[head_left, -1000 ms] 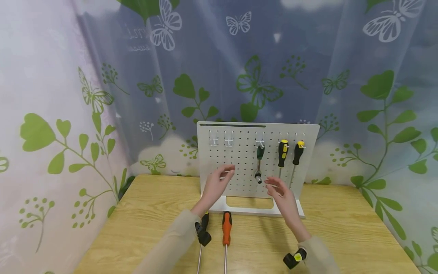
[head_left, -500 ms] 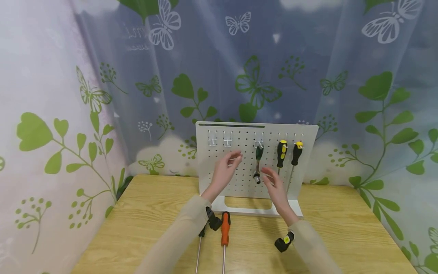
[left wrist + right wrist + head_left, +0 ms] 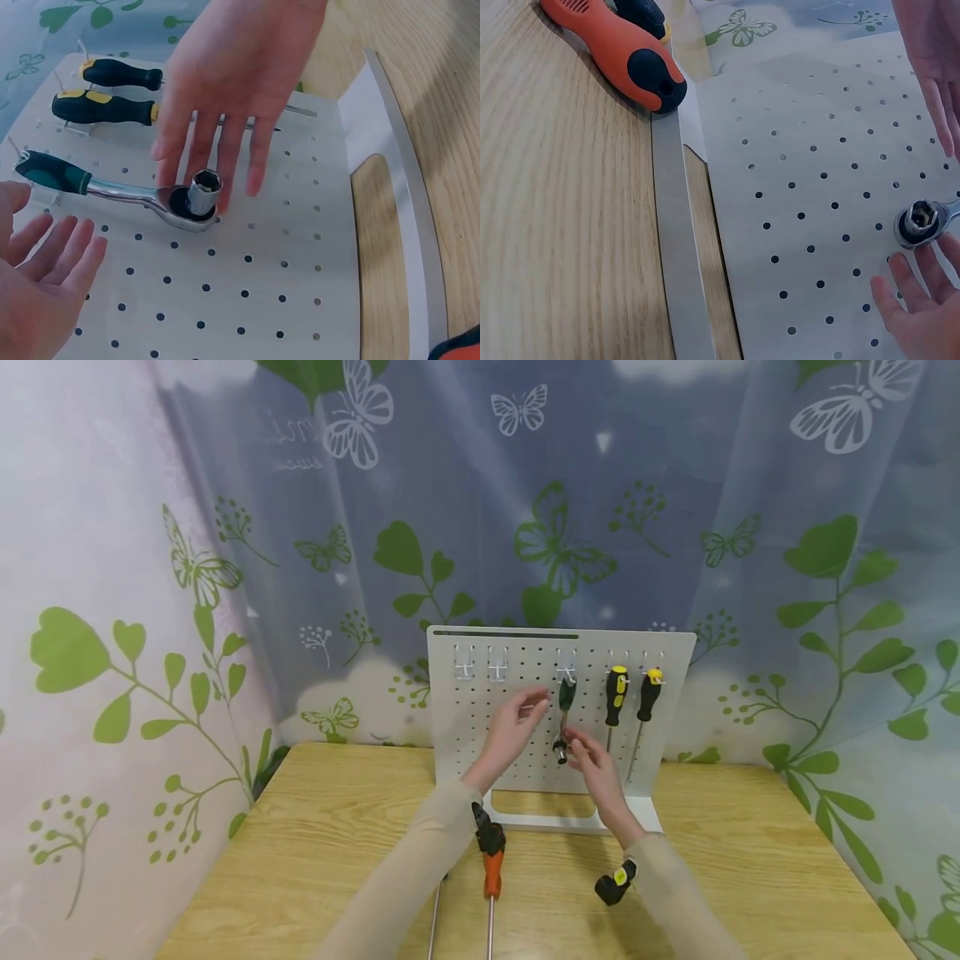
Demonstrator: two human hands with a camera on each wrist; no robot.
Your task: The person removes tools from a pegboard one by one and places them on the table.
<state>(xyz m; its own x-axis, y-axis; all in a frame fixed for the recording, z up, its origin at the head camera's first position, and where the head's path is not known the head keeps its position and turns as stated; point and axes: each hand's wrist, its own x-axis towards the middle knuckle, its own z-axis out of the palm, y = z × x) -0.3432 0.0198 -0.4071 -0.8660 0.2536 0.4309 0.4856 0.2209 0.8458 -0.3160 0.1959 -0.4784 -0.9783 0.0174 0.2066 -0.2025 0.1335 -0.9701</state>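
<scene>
A ratchet wrench (image 3: 566, 697) with a green and black handle and a chrome socket hangs from a clear hook on the white pegboard (image 3: 225, 300). My right hand (image 3: 597, 768) is at its lower end, fingers fairly straight. In the left wrist view the right hand's fingertips (image 3: 255, 180) lie beside and behind the ratchet head (image 3: 184, 210); whether they touch it I cannot tell. My left hand (image 3: 513, 724) is just left of the green handle (image 3: 56, 172), apart from it, with its fingers slightly bent and holding nothing.
Two yellow-black screwdrivers (image 3: 617, 697) hang at the board's right. Two clear hooks (image 3: 497, 664) sit at its upper left. An orange-black screwdriver (image 3: 492, 872) lies on the wooden table (image 3: 352, 793), beside another screwdriver (image 3: 435, 914) mostly under the left arm.
Both hands have moved toward the ratchet wrench: the left hand up and to the right, the right hand to the left and slightly up. The ratchet wrench still hangs on its hook.
</scene>
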